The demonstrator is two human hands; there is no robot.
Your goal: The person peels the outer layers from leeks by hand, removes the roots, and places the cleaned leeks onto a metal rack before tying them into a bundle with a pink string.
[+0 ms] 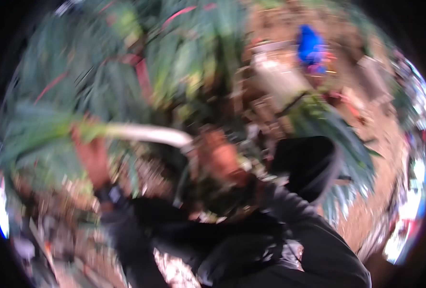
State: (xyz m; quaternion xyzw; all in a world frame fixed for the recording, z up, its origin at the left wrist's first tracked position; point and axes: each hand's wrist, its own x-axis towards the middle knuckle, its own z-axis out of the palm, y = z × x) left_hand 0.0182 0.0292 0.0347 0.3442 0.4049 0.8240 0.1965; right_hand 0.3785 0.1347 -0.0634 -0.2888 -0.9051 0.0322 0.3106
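Leek, one: gripped near its leaves by left hand, presumably to steady its length; met at white end by right hand, clasp too blurred to tell.

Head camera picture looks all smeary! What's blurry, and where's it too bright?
Head view: the left hand, right hand, white-and-green stalk and blue object are streaky with blur; same head view: glare whitens patches near both side edges.

No text, numbers or signs readable; view motion-blurred.
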